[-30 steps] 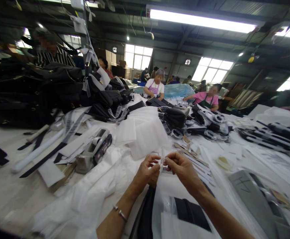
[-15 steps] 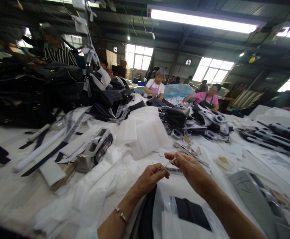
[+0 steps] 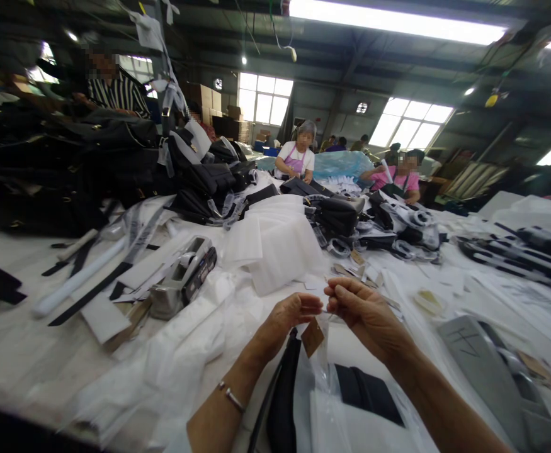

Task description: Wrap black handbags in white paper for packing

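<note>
My right hand [image 3: 364,314] is closed in a pinch on a thin string, hard to make out. A brown cardboard tag [image 3: 313,338] hangs just below the hands, tilted. Close beside the right fingertips is my left hand [image 3: 287,321], its fingers stretched out together and its thumb mostly hidden. Below both hands lies a black bag [image 3: 284,396], partly wrapped in clear plastic, with a white sheet [image 3: 346,434] and a black panel [image 3: 367,396] on it.
A grey tape dispenser [image 3: 183,277] stands at left, and a grey machine marked with a character [image 3: 483,358] at right. White foam sheets [image 3: 284,245] lie ahead. Black bags [image 3: 336,214] are piled behind them. Co-workers [image 3: 296,157] work across the table.
My left hand's fingers have straightened from a closed grip on the string. The brown tag now shows below the hands. The right hand still pinches, slightly higher and further right.
</note>
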Available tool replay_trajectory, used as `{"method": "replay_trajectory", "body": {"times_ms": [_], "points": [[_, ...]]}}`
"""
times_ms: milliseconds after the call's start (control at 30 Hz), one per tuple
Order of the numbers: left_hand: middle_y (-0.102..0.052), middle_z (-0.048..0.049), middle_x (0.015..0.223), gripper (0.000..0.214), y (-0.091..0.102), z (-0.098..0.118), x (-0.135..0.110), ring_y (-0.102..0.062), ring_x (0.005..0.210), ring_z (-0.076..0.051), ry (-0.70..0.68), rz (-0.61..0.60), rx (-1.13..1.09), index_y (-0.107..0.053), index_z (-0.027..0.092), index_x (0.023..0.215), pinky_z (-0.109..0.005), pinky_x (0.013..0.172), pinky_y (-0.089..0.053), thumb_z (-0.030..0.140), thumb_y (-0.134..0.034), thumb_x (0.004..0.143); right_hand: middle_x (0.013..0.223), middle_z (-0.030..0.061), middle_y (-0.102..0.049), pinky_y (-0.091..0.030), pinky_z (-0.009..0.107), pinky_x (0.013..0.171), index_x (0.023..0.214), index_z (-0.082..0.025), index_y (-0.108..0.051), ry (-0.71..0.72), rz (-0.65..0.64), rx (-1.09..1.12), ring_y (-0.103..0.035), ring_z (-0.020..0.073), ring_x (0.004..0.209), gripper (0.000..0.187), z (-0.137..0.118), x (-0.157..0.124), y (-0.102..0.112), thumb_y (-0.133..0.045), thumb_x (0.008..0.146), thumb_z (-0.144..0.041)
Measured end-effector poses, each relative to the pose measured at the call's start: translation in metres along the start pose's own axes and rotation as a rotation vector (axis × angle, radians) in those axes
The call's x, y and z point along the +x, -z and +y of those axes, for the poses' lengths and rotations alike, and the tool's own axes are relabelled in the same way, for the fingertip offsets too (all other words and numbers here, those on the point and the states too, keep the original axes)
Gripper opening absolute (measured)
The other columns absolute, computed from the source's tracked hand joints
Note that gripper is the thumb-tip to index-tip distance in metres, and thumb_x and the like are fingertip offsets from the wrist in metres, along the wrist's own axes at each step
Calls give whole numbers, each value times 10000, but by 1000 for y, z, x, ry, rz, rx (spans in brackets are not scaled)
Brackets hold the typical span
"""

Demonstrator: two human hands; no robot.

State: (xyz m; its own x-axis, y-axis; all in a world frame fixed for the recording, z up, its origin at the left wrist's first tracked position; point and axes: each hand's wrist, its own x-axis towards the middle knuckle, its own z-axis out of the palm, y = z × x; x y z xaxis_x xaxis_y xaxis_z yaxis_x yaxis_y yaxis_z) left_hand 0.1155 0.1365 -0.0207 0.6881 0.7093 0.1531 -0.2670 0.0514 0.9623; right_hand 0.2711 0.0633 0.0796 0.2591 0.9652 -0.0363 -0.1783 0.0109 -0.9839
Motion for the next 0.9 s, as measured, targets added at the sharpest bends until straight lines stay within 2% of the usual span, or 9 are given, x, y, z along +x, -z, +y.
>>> {"method": "replay_trajectory", "body": {"times_ms": [67,133,233,300,433,567,700,767,900], "points": [[-700,-126,1081,521,9,-7,6,-670,959,-224,105,146,249,-649,151,1052,-328,841,-499,559,-332,980,814,37,-722,-464,244,534,980,-189,-673,3,-15,-178,-615,137,606,451,1,4,10,-834,641,-441],[-703,-92,887,330,16,-15,9,-659,835,-219,204,250,475,-639,171,871,-326,798,-482,445,-464,929,727,17,-716,-428,232,471,981,-190,-667,-10,-50,-467,-620,150,566,365,7,9,21,-767,676,-362],[-672,-83,758,175,18,-25,10,-630,848,-249,248,291,605,-594,198,703,-362,856,-431,288,-559,848,553,-15,-663,-441,234,482,788,-194,-696,-141,-98,-873,-620,157,520,132,25,17,33,-647,667,-175],[-677,-93,777,173,16,-29,9,-626,877,-260,250,283,643,-590,203,673,-366,870,-415,239,-549,837,462,-26,-615,-416,231,461,645,-197,-680,-245,-116,-961,-579,144,441,141,43,22,34,-590,628,-90],[-661,-52,707,152,14,-37,10,-634,734,-216,278,238,597,-660,197,815,-311,743,-449,183,-508,819,369,-33,-539,-326,218,404,476,-187,-624,-347,-154,-902,-467,107,328,184,80,35,28,-565,536,-23],[-634,-5,618,282,17,-44,13,-578,527,-169,327,206,472,-673,165,1019,-260,543,-430,215,-496,805,369,-19,-531,-344,221,399,421,-190,-560,-413,-179,-742,-478,119,350,147,101,46,17,-581,515,-78],[-728,-50,800,260,17,-42,14,-645,696,-191,271,178,408,-727,155,917,-264,627,-476,302,-645,718,472,-11,-581,-431,246,469,524,-187,-579,-400,-206,-495,-515,120,433,23,104,44,7,-588,544,-196],[-749,-64,911,310,16,-38,13,-666,794,-211,250,163,398,-744,158,946,-271,685,-492,317,-677,688,512,-13,-581,-441,252,500,561,-183,-573,-366,-214,-385,-516,117,478,61,103,41,4,-598,535,-232],[-745,-51,808,359,16,-34,13,-656,694,-204,264,156,435,-751,158,1011,-265,606,-465,329,-629,720,556,-17,-578,-423,256,513,625,-185,-556,-301,-195,-274,-506,120,513,139,104,36,1,-618,545,-281]]}}
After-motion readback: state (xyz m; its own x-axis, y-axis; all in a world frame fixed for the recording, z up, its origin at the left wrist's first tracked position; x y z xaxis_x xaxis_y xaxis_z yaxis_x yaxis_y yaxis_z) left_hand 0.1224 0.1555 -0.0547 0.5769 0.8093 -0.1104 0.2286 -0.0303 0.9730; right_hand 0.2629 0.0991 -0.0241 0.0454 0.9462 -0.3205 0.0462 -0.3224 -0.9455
